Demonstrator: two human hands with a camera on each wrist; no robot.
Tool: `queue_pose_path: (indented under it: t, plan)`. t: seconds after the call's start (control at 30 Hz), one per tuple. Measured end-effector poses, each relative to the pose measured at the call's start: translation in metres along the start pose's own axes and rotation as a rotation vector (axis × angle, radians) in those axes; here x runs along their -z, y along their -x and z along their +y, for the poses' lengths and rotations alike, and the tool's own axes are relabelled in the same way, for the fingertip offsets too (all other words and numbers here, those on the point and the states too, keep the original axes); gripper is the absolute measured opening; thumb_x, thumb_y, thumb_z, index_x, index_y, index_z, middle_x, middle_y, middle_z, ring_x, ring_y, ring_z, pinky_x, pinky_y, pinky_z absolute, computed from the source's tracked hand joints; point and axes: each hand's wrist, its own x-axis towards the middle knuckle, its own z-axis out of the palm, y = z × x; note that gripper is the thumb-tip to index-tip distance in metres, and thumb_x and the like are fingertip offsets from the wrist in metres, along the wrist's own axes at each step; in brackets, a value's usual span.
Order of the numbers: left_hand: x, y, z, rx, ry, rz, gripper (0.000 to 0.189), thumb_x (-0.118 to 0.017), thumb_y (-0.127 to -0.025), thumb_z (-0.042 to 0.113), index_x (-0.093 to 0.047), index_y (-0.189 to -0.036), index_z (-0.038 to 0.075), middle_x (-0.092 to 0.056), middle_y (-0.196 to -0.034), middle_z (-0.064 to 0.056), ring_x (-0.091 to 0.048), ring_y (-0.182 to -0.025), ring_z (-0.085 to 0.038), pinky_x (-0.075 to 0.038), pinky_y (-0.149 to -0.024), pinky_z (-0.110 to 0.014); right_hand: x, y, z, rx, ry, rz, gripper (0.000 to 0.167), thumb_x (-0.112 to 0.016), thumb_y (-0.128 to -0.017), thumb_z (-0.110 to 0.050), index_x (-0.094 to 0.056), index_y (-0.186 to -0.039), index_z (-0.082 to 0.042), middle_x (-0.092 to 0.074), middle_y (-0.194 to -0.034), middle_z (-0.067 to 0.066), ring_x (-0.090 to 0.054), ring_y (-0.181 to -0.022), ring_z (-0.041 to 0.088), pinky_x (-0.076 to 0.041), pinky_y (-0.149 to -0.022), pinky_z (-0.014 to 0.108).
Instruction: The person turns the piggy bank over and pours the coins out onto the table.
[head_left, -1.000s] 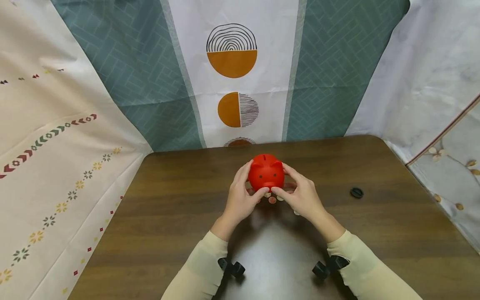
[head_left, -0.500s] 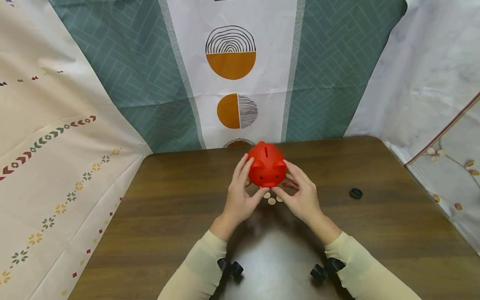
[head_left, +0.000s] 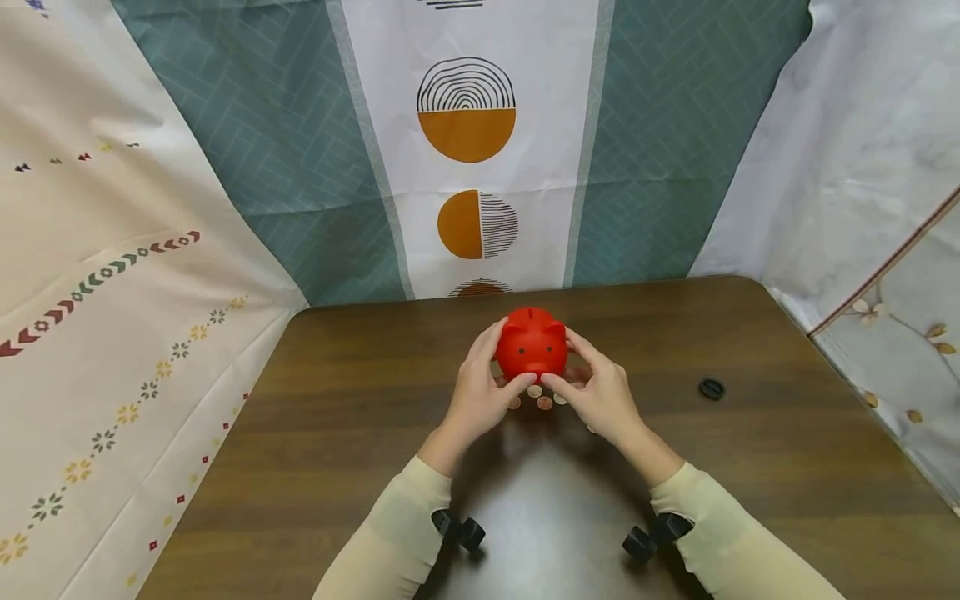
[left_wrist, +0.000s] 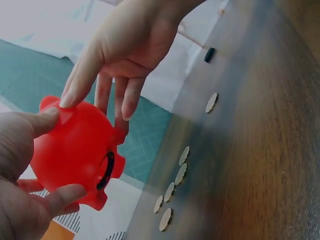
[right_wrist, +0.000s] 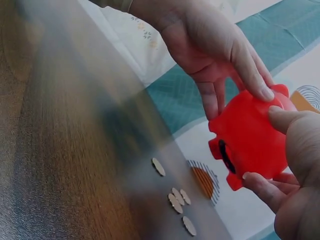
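Observation:
A red piggy bank (head_left: 531,346) is held up off the table between both hands, its face toward me and its coin slot on top. My left hand (head_left: 482,398) grips its left side, the thumb near the snout. On the other side my right hand (head_left: 602,398) grips it in the same way. The left wrist view shows a round black-rimmed hole (left_wrist: 106,171) in the pig's belly. Several coins (head_left: 545,402) lie on the table below the pig, partly hidden by the hands in the head view; a coin (left_wrist: 212,103) lies apart from the others.
A black round stopper (head_left: 712,388) lies on the brown wooden table (head_left: 337,467), right of the hands. Patterned cloths (head_left: 645,150) hang behind the table and at its sides. Each wrist wears a small black camera (head_left: 471,534).
Half a second ago the pig was tipped further forward, showing more of its back and slot. Now it has tilted back to nearly its earlier pose. Both hands have kept their grip.

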Motion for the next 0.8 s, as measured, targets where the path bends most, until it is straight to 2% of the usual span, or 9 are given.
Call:
queue_pose_path:
  t: [0.13, 0.2, 0.27, 0.37, 0.43, 0.5, 0.6, 0.67, 0.8]
  plan:
    - [-0.001, 0.002, -0.003, 0.090, -0.085, -0.039, 0.082, -0.075, -0.084, 0.031, -0.031, -0.151, 0.016, -0.039, -0.147, -0.001, -0.051, -0.117, -0.024, -0.056, -0.080, -0.034, -0.002, 0.000, 0.006, -0.087, -0.009, -0.062, 0.073, -0.078, -0.081, -0.033, -0.044, -0.145, -0.021, -0.058, -0.127, 0.013, -0.071, -0.086, 0.024, -0.058, -0.070, 0.031]
    - [-0.001, 0.004, -0.003, 0.098, -0.120, -0.040, 0.081, -0.075, -0.084, 0.032, -0.031, -0.151, 0.016, -0.040, -0.146, -0.001, -0.051, -0.117, -0.023, -0.055, -0.082, -0.035, -0.003, 0.001, 0.007, -0.095, -0.010, -0.072, 0.072, -0.077, -0.082, -0.033, -0.044, -0.145, -0.019, -0.058, -0.127, 0.014, -0.071, -0.085, 0.024, -0.058, -0.070, 0.030]
    - [-0.002, 0.006, -0.001, 0.027, -0.114, -0.006, 0.082, -0.076, -0.084, 0.029, -0.031, -0.151, 0.016, -0.037, -0.149, -0.003, -0.050, -0.121, -0.025, -0.055, -0.085, -0.036, -0.005, 0.002, 0.008, -0.007, -0.018, -0.031, 0.072, -0.078, -0.081, -0.027, -0.045, -0.144, -0.014, -0.058, -0.128, 0.015, -0.071, -0.084, 0.024, -0.058, -0.070, 0.030]
    - [-0.001, 0.007, 0.003, -0.181, -0.069, 0.081, 0.084, -0.080, -0.079, 0.019, -0.034, -0.149, 0.011, -0.030, -0.152, -0.007, -0.047, -0.127, -0.028, -0.055, -0.082, -0.037, -0.007, 0.001, 0.005, 0.242, -0.027, 0.093, 0.074, -0.082, -0.075, -0.009, -0.048, -0.141, -0.006, -0.056, -0.130, 0.017, -0.070, -0.087, 0.028, -0.058, -0.071, 0.035]
    - [-0.001, 0.006, 0.004, -0.249, -0.064, 0.120, 0.084, -0.081, -0.078, 0.017, -0.035, -0.148, 0.011, -0.029, -0.153, -0.010, -0.046, -0.129, -0.029, -0.055, -0.082, -0.036, -0.007, -0.001, 0.003, 0.322, -0.013, 0.142, 0.076, -0.083, -0.073, -0.005, -0.049, -0.141, -0.008, -0.057, -0.131, 0.014, -0.070, -0.088, 0.027, -0.058, -0.071, 0.035]
    - [-0.001, 0.005, 0.003, -0.209, -0.073, 0.121, 0.082, -0.080, -0.079, 0.019, -0.035, -0.148, 0.012, -0.034, -0.150, -0.009, -0.050, -0.124, -0.027, -0.056, -0.078, -0.034, -0.008, -0.002, 0.003, 0.272, -0.011, 0.123, 0.074, -0.082, -0.076, -0.011, -0.049, -0.142, -0.016, -0.059, -0.127, 0.009, -0.071, -0.085, 0.023, -0.058, -0.069, 0.032]
    - [-0.001, 0.007, -0.001, -0.048, -0.081, 0.062, 0.082, -0.078, -0.081, 0.024, -0.033, -0.150, 0.017, -0.037, -0.148, -0.005, -0.052, -0.116, -0.024, -0.057, -0.072, -0.030, -0.009, 0.001, 0.007, 0.084, -0.003, 0.029, 0.071, -0.079, -0.080, -0.029, -0.046, -0.143, -0.028, -0.061, -0.124, 0.005, -0.071, -0.080, 0.016, -0.057, -0.067, 0.026]
    - [-0.002, 0.009, -0.005, 0.016, -0.069, 0.026, 0.083, -0.078, -0.081, 0.024, -0.032, -0.150, 0.017, -0.037, -0.147, -0.003, -0.052, -0.114, -0.024, -0.057, -0.070, -0.028, -0.010, 0.005, 0.009, 0.013, -0.006, -0.008, 0.071, -0.078, -0.080, -0.035, -0.046, -0.144, -0.028, -0.061, -0.124, 0.007, -0.071, -0.079, 0.016, -0.057, -0.067, 0.026]
    - [-0.003, 0.012, -0.010, 0.031, -0.041, 0.008, 0.084, -0.078, -0.081, 0.025, -0.031, -0.151, 0.017, -0.035, -0.149, -0.002, -0.052, -0.114, -0.025, -0.057, -0.069, -0.027, -0.012, 0.008, 0.012, -0.017, -0.009, -0.014, 0.072, -0.078, -0.080, -0.034, -0.046, -0.144, -0.024, -0.060, -0.126, 0.008, -0.071, -0.080, 0.017, -0.057, -0.069, 0.029]
